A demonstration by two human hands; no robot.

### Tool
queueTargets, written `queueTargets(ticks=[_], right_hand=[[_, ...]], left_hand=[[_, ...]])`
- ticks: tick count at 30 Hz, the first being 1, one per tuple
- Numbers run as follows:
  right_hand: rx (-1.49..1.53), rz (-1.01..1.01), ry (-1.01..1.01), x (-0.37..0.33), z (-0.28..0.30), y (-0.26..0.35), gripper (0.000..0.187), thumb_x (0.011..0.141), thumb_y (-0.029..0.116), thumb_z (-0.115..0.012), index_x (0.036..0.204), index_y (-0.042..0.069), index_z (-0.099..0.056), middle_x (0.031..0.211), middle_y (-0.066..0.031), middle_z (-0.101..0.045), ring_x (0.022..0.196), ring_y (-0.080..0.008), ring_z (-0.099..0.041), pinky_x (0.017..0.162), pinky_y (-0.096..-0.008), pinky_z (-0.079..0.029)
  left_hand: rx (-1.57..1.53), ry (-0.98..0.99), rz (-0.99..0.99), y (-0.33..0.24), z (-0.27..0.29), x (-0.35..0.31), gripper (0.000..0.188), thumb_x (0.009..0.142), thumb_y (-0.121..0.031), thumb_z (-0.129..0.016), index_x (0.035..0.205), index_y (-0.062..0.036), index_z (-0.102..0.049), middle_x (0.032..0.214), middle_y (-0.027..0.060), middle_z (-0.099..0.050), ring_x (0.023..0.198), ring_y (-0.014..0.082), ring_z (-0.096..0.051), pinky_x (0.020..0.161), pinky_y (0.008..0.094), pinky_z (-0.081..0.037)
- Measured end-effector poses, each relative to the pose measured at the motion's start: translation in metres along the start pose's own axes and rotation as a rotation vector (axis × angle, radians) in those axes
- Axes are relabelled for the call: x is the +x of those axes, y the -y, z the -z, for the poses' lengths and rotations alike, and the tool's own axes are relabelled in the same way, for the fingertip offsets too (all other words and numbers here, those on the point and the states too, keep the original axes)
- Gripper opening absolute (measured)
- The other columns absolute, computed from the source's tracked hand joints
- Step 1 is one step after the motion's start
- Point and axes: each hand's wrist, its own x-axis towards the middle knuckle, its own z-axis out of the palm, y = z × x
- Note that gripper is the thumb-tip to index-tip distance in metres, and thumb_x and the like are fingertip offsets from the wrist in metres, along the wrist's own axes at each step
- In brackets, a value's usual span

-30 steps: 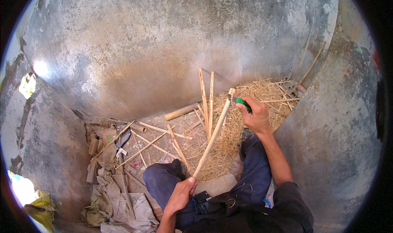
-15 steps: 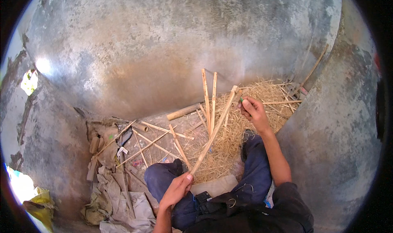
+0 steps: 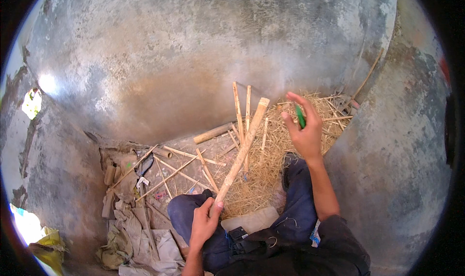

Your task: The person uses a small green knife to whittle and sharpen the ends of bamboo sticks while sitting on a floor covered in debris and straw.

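Observation:
My left hand (image 3: 206,222) is closed round the lower end of a bamboo strip (image 3: 243,150). The strip slants up and away to the right, its broad pale face now showing and a joint near its top. Right of its upper end is my right hand (image 3: 307,130), thumb and forefinger spread apart. A slim green thing (image 3: 300,117), perhaps a tool's handle, lies in that palm; the other fingers are mostly hidden behind it. The right hand does not touch the strip.
Straw-like shavings (image 3: 271,179) cover the floor before me. Two upright bamboo sticks (image 3: 238,106) lean at the wall (image 3: 193,48). A thick bamboo piece (image 3: 213,133) and several thin sticks (image 3: 179,172) lie left. Crumpled sacking (image 3: 145,242) lies beside my left leg.
The strip has rolled in my left hand, showing its broad face, and its top has shifted left. My right thumb and forefinger have spread, exposing more of the green thing.

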Motion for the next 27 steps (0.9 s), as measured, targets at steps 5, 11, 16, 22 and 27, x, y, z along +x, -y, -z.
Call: queueTargets(ticks=[5, 11, 16, 22, 27], right_hand=[[0.158, -0.203, 0.231, 0.0, -0.014, -0.014, 0.033, 0.101, 0.017, -0.074, 0.129, -0.001, -0.07, 0.116, -0.0185, -0.077, 0.11, -0.0275, -0.074, 0.098, -0.0408, -0.056], [0.263, -0.27, 0.351, -0.011, -0.025, -0.037, 0.024, 0.105, 0.022, -0.069, 0.109, -0.001, -0.073, 0.07, -0.0036, -0.06, 0.065, -0.0122, -0.053, 0.062, -0.0337, -0.043], [0.275, -0.227, 0.313, -0.014, -0.028, -0.045, 0.023, 0.106, 0.022, -0.069, 0.106, 0.0, -0.073, 0.066, -0.001, -0.053, 0.062, -0.009, -0.044, 0.058, -0.0326, -0.037], [0.331, -0.28, 0.243, -0.019, -0.03, -0.04, 0.022, 0.106, 0.019, -0.068, 0.107, -0.002, -0.073, 0.071, -0.0004, -0.058, 0.067, -0.0076, -0.047, 0.064, -0.0303, -0.042], [0.436, -0.398, 0.252, -0.014, -0.02, -0.046, 0.021, 0.106, 0.018, -0.068, 0.114, 0.001, -0.076, 0.084, 0.0006, -0.067, 0.073, -0.0066, -0.051, 0.067, -0.0285, -0.045]], left_hand=[[0.006, 0.033, -0.026, 0.004, -0.003, -0.002, 0.039, 0.11, -0.031, -0.065, 0.089, 0.0007, -0.059, 0.068, 0.0036, -0.05, 0.068, 0.0101, -0.044, 0.061, 0.0346, -0.039], [0.079, 0.065, -0.041, 0.014, 0.0, -0.001, 0.037, 0.107, -0.033, -0.07, 0.095, 0.001, -0.061, 0.065, 0.0185, -0.054, 0.056, 0.0277, -0.054, 0.057, 0.043, -0.044], [0.093, 0.031, -0.13, -0.007, -0.002, 0.005, 0.034, 0.106, -0.033, -0.071, 0.108, 0.0005, -0.065, 0.072, 0.0204, -0.062, 0.062, 0.0345, -0.065, 0.061, 0.0428, -0.048], [-0.011, -0.031, -0.234, -0.014, -0.022, 0.015, 0.034, 0.109, -0.03, -0.065, 0.124, 0.0, -0.069, 0.078, 0.016, -0.063, 0.067, 0.0268, -0.062, 0.064, 0.0392, -0.048], [-0.254, 0.204, -0.062, -0.012, -0.014, 0.015, 0.049, 0.114, -0.044, -0.051, 0.128, -0.0005, -0.071, 0.074, -0.0031, -0.046, 0.064, 0.012, -0.044, 0.06, 0.0295, -0.035]])
